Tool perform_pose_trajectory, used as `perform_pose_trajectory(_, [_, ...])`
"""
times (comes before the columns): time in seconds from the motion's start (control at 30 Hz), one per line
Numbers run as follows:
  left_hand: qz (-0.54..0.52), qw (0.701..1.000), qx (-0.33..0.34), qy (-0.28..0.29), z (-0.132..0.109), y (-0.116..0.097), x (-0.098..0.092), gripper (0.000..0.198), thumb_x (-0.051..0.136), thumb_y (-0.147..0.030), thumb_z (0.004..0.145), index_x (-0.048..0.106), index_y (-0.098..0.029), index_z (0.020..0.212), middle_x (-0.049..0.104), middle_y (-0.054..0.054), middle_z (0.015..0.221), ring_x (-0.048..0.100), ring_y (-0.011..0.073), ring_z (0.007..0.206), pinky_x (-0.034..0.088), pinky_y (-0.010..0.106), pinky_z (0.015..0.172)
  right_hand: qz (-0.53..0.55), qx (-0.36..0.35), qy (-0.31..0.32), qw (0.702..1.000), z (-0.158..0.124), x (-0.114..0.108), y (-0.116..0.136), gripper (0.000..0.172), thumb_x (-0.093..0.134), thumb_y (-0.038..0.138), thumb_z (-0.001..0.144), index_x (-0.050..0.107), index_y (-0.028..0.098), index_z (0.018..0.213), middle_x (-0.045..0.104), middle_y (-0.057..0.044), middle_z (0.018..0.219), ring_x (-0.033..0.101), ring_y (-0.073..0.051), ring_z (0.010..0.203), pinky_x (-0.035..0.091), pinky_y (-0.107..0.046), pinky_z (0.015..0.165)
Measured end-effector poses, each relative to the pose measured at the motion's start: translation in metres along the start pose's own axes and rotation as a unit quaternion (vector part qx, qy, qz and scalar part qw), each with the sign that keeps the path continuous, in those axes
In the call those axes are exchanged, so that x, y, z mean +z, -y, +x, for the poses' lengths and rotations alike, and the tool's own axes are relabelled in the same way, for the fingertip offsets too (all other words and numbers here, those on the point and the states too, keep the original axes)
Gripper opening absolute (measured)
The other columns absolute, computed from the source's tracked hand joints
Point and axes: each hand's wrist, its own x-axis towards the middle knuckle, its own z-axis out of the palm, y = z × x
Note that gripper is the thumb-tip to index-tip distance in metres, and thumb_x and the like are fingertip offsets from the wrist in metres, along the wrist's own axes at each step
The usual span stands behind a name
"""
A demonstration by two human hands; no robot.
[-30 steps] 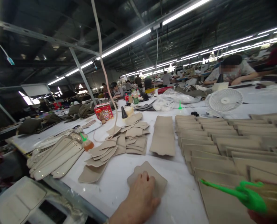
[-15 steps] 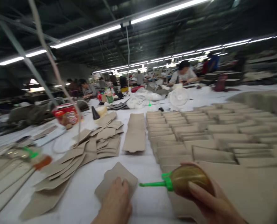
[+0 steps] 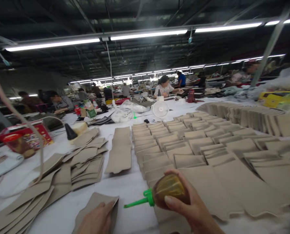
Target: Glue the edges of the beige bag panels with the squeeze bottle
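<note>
My right hand point(image 3: 184, 201) is wrapped round a squeeze bottle point(image 3: 170, 190) of amber liquid with a green spout. The bottle lies nearly level, its tip pointing left, a little apart from the taupe panel point(image 3: 96, 200) at the lower middle. My left hand point(image 3: 97, 219) grips that leather-like panel near its right corner, with the fingers closed on it; the thumb's underside is hidden. To the right, overlapping rows of similar panels point(image 3: 188, 159) run across the white table point(image 3: 125, 187). Loose panels point(image 3: 86, 165) lie in a fanned heap at left, beside a single strip of panels point(image 3: 119, 149).
A pale hose point(image 3: 37, 136) hangs down at left near a red box point(image 3: 41, 131) and a black cone-tipped container point(image 3: 70, 131). Farther back are a white fan point(image 3: 160, 109), plastic bags point(image 3: 122, 112) and a curved row of upright panels point(image 3: 254, 117). Several people work beyond.
The view has swung right, so table items appear farther left. My left hand now holds the panel's right corner, lifting it slightly. The bottle stays in my right hand, its spout tilted lower.
</note>
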Motion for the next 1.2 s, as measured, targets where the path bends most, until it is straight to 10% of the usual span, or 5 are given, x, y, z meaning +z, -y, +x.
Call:
perform_pose_trajectory(0.27, [-0.139, 0.987, 0.024, -0.071, -0.017, -0.012, -0.017, 0.040, 0.040, -0.013, 0.082, 0.067, -0.025, 0.109, 0.072, 0.002, 0.108, 0.064, 0.0209, 0.104, 0.046, 0.030, 0.092, -0.328, -0.145, 0.038, 0.933, 0.027, -0.010, -0.024, 0.061, 0.075, 0.055, 0.068, 0.054, 0.027, 0.118, 0.064, -0.007, 0.111, 0.066, -0.029, 0.092, 0.057, -0.035, 0.079])
perform_pose_trajectory(0.63, [-0.175, 0.982, 0.035, -0.066, -0.018, -0.008, -0.014, 0.051, 0.037, -0.014, 0.082, 0.061, -0.026, 0.125, 0.067, 0.002, 0.120, 0.061, 0.0227, 0.109, 0.044, 0.033, 0.097, -0.425, -0.309, 0.096, 0.845, 0.046, 0.021, -0.039, 0.051, 0.073, 0.051, 0.075, 0.052, 0.031, 0.117, 0.066, -0.004, 0.106, 0.068, -0.028, 0.084, 0.059, -0.035, 0.070])
perform_pose_trajectory(1.2, [-0.149, 0.985, 0.036, -0.083, -0.019, -0.009, -0.014, 0.039, 0.037, -0.018, 0.083, 0.066, -0.023, 0.108, 0.070, 0.007, 0.093, 0.065, 0.0265, 0.089, 0.048, 0.034, 0.078, -0.434, -0.297, 0.119, 0.842, 0.048, 0.020, -0.041, 0.042, 0.070, 0.048, 0.078, 0.055, 0.031, 0.113, 0.068, -0.003, 0.099, 0.068, -0.026, 0.078, 0.058, -0.031, 0.063])
